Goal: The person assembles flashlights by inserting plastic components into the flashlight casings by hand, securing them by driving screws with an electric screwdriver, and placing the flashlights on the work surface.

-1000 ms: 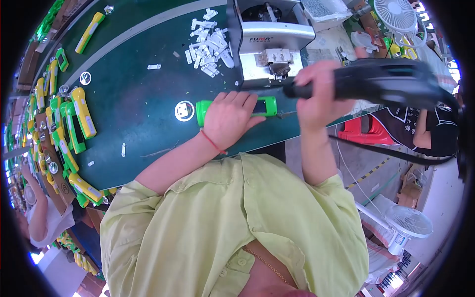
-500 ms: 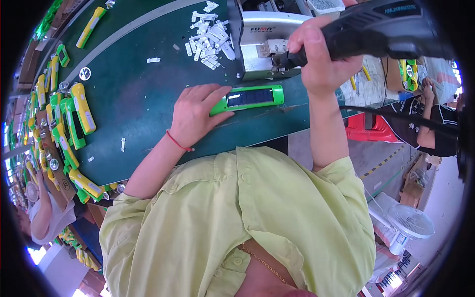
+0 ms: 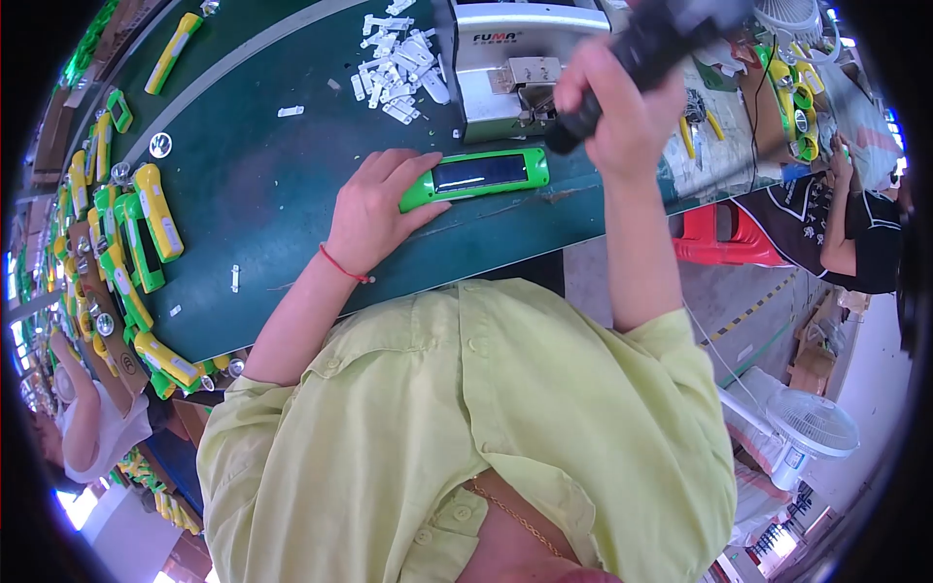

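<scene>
My left hand point(image 3: 375, 202) lies around the left end of a green flashlight housing point(image 3: 486, 179), thumb below and fingers above. The housing rests on the green tabletop with its dark, glossy panel facing up. My right hand point(image 3: 627, 121) is wrapped round a black electric screwdriver point(image 3: 653, 44), blurred by motion, its narrow end pointing down and left. That end is just in front of the metal FUMA machine point(image 3: 530, 73), above and to the right of the housing. I cannot make out whether a screw sits on the tip.
Small white plastic parts point(image 3: 398, 68) are heaped left of the machine. Yellow-and-green flashlights point(image 3: 158, 211) line the table's left side, with a round reflector point(image 3: 160, 145) nearby. Yellow-handled pliers point(image 3: 687, 136) lie at the right. A co-worker point(image 3: 846, 223) is beyond a red stool point(image 3: 724, 235).
My right hand has tilted the screwdriver more upright, and its tip has moved off the front of the machine. My left hand still holds the housing. The view has shifted slightly.
</scene>
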Demonstrator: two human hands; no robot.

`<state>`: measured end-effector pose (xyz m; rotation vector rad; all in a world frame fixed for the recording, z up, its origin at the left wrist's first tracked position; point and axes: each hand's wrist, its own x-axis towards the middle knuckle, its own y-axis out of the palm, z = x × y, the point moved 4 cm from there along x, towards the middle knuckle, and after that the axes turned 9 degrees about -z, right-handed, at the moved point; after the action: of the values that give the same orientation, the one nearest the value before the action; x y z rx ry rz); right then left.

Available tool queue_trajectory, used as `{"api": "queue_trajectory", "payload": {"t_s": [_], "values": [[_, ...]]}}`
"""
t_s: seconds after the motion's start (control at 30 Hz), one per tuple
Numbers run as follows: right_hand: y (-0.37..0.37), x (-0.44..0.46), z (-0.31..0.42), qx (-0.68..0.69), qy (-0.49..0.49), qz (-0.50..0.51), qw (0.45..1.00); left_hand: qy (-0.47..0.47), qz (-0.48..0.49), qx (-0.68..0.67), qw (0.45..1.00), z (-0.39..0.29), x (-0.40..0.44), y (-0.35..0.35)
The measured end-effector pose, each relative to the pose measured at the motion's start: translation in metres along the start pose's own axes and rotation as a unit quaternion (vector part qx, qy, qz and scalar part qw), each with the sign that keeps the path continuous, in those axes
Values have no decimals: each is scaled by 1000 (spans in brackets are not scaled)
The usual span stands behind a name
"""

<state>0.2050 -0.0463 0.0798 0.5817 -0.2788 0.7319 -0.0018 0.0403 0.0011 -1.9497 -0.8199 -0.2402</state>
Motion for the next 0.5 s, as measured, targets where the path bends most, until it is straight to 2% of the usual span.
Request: {"api": "queue_trajectory", "payload": {"t_s": [0.17, 0.4, 0.5], "values": [[-12, -44, 23, -29, -182, -52, 982, 4, 8, -4, 1000, 0, -1, 0], [-17, -50, 14, -74, -209, -24, 975, -1, 6, -10, 1000, 0, 0, 1], [-17, -59, 6, -72, -161, -48, 983, -2, 8, -9, 1000, 1, 0, 0]]}}
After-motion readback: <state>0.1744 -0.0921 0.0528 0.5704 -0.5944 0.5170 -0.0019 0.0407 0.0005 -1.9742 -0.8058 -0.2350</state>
